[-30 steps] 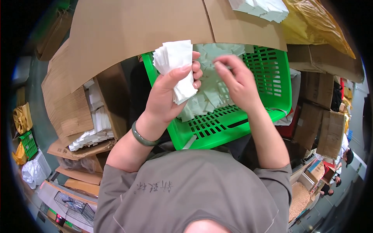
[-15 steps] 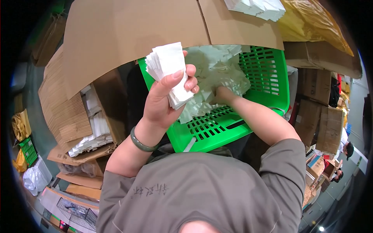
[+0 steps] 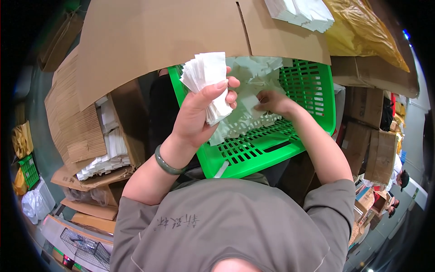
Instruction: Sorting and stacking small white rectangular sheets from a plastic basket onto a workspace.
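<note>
A stack of white paper slips (image 3: 206,81) is being gripped in the left hand (image 3: 199,113), thumb pressed across its front and fingers curled behind, raised above the green plastic basket (image 3: 272,149). The right hand (image 3: 274,102) is being reached into the basket, fingers curled onto the loose white slips (image 3: 247,90) piled there; its grip cannot be told. Cardboard sheets (image 3: 158,41) are being overlapped behind the basket.
</note>
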Demonstrator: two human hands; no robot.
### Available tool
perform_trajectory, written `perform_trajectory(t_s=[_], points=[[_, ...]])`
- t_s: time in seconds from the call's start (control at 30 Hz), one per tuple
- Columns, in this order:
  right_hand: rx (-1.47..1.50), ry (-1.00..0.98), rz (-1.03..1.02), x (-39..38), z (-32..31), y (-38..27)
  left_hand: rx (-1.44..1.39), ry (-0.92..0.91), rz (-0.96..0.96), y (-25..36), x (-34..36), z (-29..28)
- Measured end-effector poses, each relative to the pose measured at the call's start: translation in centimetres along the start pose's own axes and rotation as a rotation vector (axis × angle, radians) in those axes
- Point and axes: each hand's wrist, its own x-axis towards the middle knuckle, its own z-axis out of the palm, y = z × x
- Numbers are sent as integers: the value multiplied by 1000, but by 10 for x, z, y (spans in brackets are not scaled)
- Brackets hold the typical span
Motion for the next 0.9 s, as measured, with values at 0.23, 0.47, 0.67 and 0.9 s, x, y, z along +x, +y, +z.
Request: perform_trajectory(t_s=[0.23, 0.47, 0.67, 0.9], points=[[1166, 22, -363, -73, -14, -34, 118, 109, 18, 0, -1, 7], [1408, -11, -641, -89, 20, -78, 267, 64, -57, -3, -4, 6], [1282, -91, -593, -86, 32, -87, 146, -39, -57, -4, -5, 1], [1205, 87, -498, -98, 42, -97, 168, 41, -53, -2, -7, 3]])
